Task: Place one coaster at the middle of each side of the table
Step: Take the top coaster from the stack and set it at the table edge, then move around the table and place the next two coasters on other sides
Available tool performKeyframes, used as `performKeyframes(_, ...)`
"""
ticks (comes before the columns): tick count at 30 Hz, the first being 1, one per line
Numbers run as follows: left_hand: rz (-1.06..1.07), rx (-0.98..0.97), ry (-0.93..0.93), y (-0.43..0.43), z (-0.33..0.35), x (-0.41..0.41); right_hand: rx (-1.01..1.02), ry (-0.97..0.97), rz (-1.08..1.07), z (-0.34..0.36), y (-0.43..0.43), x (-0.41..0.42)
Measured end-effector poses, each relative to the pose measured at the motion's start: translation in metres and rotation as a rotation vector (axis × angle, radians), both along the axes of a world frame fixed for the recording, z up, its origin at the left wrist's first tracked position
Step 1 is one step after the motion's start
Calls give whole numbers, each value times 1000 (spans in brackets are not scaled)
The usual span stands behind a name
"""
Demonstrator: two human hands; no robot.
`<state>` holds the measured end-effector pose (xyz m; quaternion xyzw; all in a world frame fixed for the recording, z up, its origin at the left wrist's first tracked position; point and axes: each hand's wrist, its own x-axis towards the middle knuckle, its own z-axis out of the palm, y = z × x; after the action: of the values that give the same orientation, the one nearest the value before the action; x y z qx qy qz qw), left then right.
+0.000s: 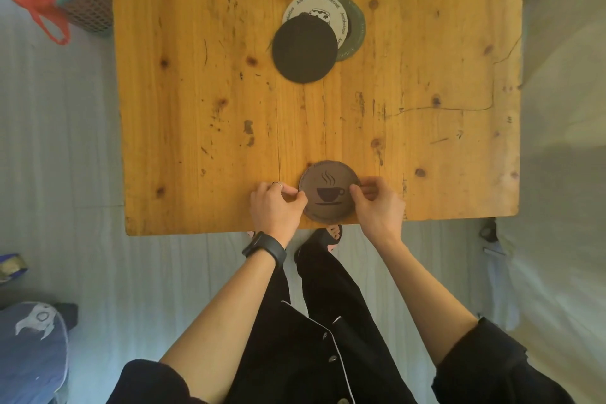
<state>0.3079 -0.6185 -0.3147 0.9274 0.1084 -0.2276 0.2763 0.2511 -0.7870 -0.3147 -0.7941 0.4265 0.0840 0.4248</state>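
Brown coaster (pixel 329 192) sits mid near edge of tabletop (pixel 196 92), pinched betw. left hand (pixel 274 205) & right hand (pixel 377 203). Three others (pixel 305 49) stacked near centre, 3 sides left.

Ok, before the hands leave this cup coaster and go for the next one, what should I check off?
1. Cup coaster lies flat on the table: ok.
2. It sits near the middle of the near edge: ok, roughly.
3. It stays inside the edge: ok, though close to it.
4. Left hand and right hand released: not ok, fingertips of both touch its rim.
5. Coasters left for the other sides: ok, black coaster, white coaster and green coaster overlap mid-table.
6. Other three sides filled: not ok for left and right; far edge out of view.
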Motion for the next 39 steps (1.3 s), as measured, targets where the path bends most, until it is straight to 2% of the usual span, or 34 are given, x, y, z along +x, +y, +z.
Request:
performKeyframes(10,-253,31,-212,13,-7,-14,-74,-28,124,-8,-5,-4)
performKeyframes(15,-339,87,-286,17,-17,-17,-166,-96,271,-7,-3,-10)
performKeyframes(18,-394,116,-265,18,-13,-11,-200,-80,342,-5,-3,-10)
performKeyframes(21,-435,126,-149,17,-1,0,-193,-13,402,-1,-6,-5)
performKeyframes(25,-367,21,-15,14,9,33,-194,108,471,12,-17,16)
performKeyframes(29,-346,-22,-113,-3,7,95,-229,76,427,18,-30,63)
performKeyframes(34,-557,85,-263,-36,13,176,-486,-37,389,1,-41,132)
performKeyframes(39,-738,176,-317,-55,8,213,-552,55,378,-21,-47,172)
